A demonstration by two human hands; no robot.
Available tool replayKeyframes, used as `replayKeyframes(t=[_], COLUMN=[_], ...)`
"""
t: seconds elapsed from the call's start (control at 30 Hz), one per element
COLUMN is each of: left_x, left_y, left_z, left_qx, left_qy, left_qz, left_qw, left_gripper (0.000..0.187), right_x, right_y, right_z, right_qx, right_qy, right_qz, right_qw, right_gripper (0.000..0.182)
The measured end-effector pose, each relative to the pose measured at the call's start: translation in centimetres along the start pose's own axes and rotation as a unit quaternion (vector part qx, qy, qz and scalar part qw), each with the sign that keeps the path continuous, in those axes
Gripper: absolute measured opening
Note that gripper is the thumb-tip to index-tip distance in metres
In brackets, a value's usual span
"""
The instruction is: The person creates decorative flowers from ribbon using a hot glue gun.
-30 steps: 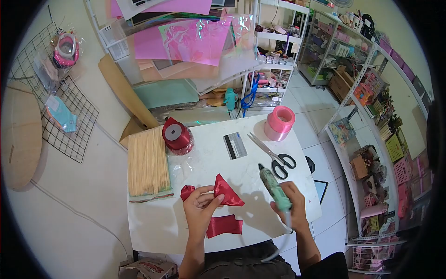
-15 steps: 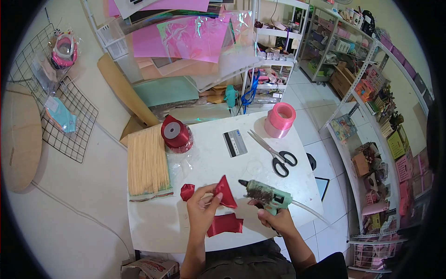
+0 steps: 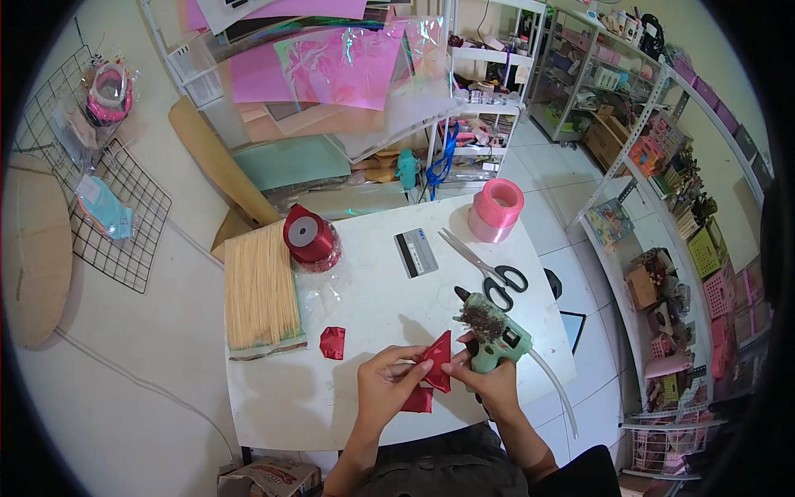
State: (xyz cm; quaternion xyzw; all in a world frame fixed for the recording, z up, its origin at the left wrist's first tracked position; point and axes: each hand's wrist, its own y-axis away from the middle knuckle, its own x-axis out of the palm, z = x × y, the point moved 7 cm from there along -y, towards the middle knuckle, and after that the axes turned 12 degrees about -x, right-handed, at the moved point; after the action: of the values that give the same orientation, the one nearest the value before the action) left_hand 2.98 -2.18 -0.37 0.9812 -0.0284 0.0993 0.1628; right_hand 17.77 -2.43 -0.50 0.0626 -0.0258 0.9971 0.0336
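My left hand (image 3: pixel 387 383) pinches a folded piece of red satin ribbon (image 3: pixel 439 364) between thumb and fingertips. My right hand (image 3: pixel 495 388) grips a green hot glue gun (image 3: pixel 515 336), its nozzle pointing up and to the left and a glue stick trailing from its back. Thumb or fingertips of that hand also touch the right edge of the folded ribbon. Beneath the hands, a flat red ribbon piece (image 3: pixel 420 402) lies partly covered on the table. A small folded red piece (image 3: pixel 333 343) rests to the left.
On the white table (image 3: pixel 290 406) are bundled thin wooden sticks (image 3: pixel 261 290), a red ribbon spool (image 3: pixel 313 242), a grey card (image 3: pixel 416 253), black-handled scissors (image 3: pixel 490 270) and pink ribbon rolls (image 3: pixel 496 212). Loaded shelves (image 3: pixel 654 199) stand at the right.
My left hand has moved right with the folded ribbon. The glue gun has turned its nozzle upward and shifted right, and my right fingers now meet the ribbon.
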Motion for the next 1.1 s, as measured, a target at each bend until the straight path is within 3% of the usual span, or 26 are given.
replayKeyframes(t=[0.17,0.27,0.33,0.37,0.43,0.57,0.8,0.9,1.1], left_x=[-0.5,-1.2,-2.0,-2.3,-3.2,-3.7,-3.6,-3.3,-2.8], left_y=[0.0,-0.3,-0.2,-0.2,-0.1,0.1,0.4,0.8,1.3], left_z=[0.5,0.2,-0.9,-0.9,-1.5,-2.1,-2.4,-2.9,-3.7], left_qx=[0.014,-0.032,-0.024,-0.024,0.020,0.017,0.021,0.033,0.060], left_qy=[-0.023,0.015,0.073,0.073,0.049,0.042,-0.007,-0.042,-0.064], left_qz=[0.007,-0.022,-0.060,-0.061,-0.088,-0.097,-0.107,-0.121,-0.133], left_qw=[1.000,0.999,0.995,0.995,0.995,0.994,0.994,0.991,0.987], left_gripper=[0.016,0.018,0.020,0.020,0.021,0.020,0.019,0.019,0.018], right_x=[-0.1,-0.9,-0.2,-0.4,0.0,-0.3,-0.2,0.2,-0.1], right_y=[0.0,0.4,0.9,1.0,1.5,1.0,1.0,1.0,1.1], right_z=[-0.2,-0.4,-0.1,0.0,0.2,0.1,-0.1,0.2,-0.3], right_qx=[-0.005,0.016,0.045,0.045,0.029,0.008,0.031,-0.008,0.031], right_qy=[-0.015,0.006,-0.118,-0.118,-0.033,0.047,0.050,0.028,0.063], right_qz=[-0.017,-0.016,0.052,0.053,0.130,0.159,0.159,0.164,0.159], right_qw=[1.000,1.000,0.991,0.991,0.991,0.986,0.986,0.986,0.985], right_gripper=[0.038,0.032,0.030,0.030,0.032,0.030,0.031,0.034,0.037])
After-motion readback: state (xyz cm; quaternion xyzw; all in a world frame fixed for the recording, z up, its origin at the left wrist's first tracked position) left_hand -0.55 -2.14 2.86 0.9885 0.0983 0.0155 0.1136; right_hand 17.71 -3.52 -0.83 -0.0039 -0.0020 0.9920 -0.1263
